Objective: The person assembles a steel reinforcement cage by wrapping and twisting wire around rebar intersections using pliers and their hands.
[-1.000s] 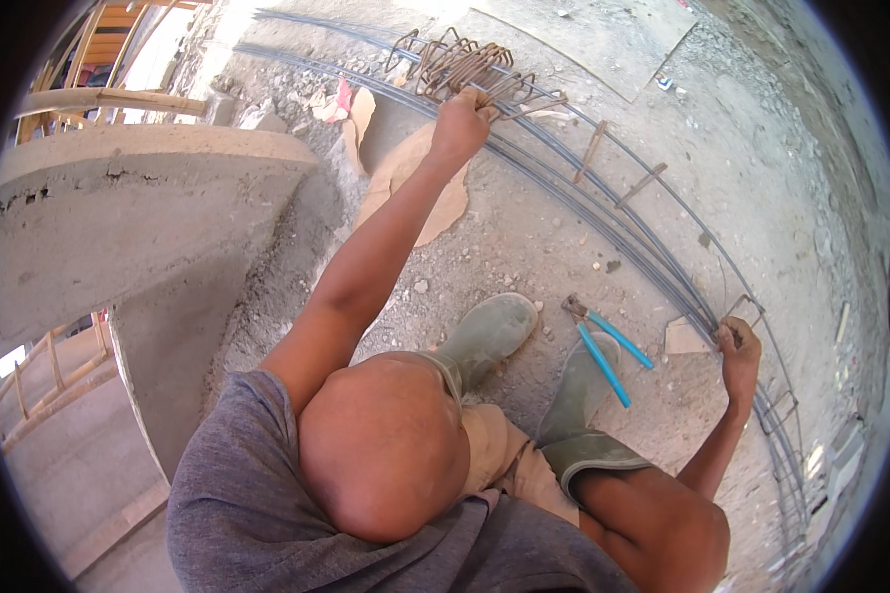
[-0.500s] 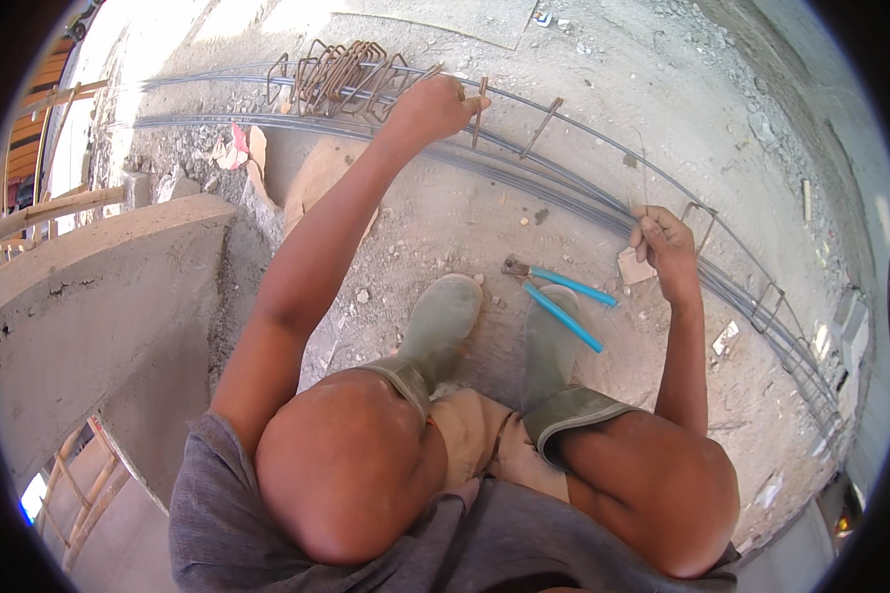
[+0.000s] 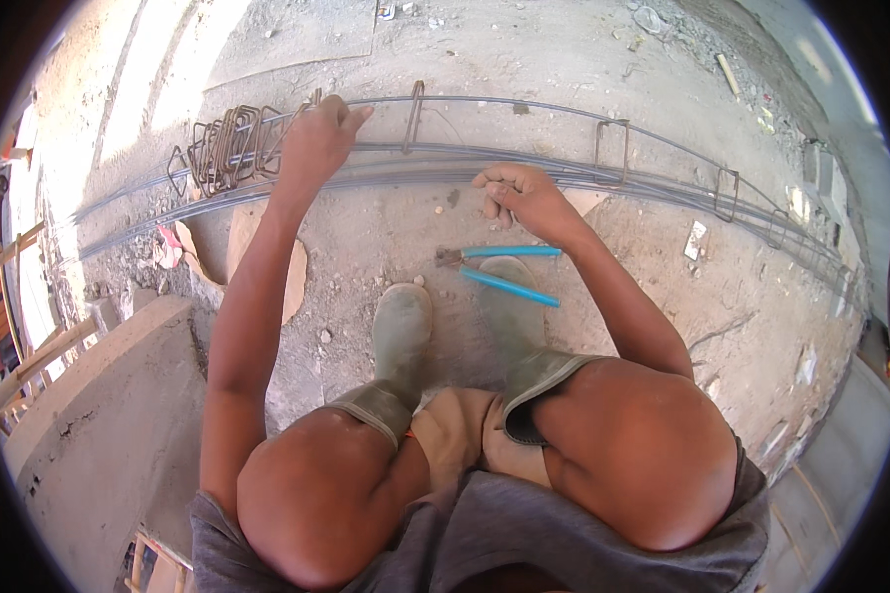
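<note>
Well apart: left hand [image 3: 316,145] over steel bars [image 3: 440,148], right hand [image 3: 524,201] at near edge, grips unclear

Looks like a building site, judging by steel bars [image 3: 435,148] laid over dusty, rubble-strewn ground [image 3: 524,59], bent metal stirrups [image 3: 229,148] around the bars, and, below the bars' left end, rough concrete [image 3: 119,395] and timber poles [image 3: 54,356].

View: swung, bars now crossing more level | left hand [image 3: 318,144]: off the stirrup pile [image 3: 222,150], farther right along the steel bars [image 3: 445,149] | right hand [image 3: 530,203]: shifted left along the bars' near edge, past the cardboard scrap [image 3: 585,202], closer to left hand
</note>
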Motion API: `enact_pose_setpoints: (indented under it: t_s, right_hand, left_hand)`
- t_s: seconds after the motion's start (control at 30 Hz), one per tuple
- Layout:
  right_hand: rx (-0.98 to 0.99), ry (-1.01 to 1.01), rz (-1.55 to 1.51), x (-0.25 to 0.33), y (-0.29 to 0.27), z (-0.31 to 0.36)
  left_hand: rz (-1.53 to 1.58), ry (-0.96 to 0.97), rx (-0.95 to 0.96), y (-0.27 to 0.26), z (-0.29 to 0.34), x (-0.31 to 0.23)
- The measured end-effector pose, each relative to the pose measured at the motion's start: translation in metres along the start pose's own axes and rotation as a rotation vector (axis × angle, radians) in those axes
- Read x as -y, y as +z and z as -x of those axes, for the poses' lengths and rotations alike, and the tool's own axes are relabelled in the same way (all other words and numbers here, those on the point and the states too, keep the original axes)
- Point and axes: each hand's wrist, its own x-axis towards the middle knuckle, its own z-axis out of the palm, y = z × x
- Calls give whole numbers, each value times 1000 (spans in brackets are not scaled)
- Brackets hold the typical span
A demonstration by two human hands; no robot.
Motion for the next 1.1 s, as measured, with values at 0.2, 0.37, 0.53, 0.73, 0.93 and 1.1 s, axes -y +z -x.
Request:
enact_pose_setpoints:
  t_s: [0.2, 0.37, 0.53, 0.73, 0.93, 1.1]
  right_hand:
    - [-32, -17, -57, -8, 1, 10]
    - [-21, 11, -64, -5, -1, 12]
    - [-23, -12, -54, -9, -4, 15]
    - [-68, -32, 3, -16, -10, 12]
    - [-183, -125, 51, -6, -34, -17]
    - [-233, -126, 55, 3, -43, -41]
  left_hand:
    - [-19, 197, 110, 76, -28, 7]
    - [-11, 274, 213, 87, -42, 18]
    - [99, 350, 418, 72, -51, 18]
    - [194, 317, 427, 65, -46, 10]
    - [161, 174, 287, 49, -44, 20]
    - [-117, 155, 25, 39, -34, 0]
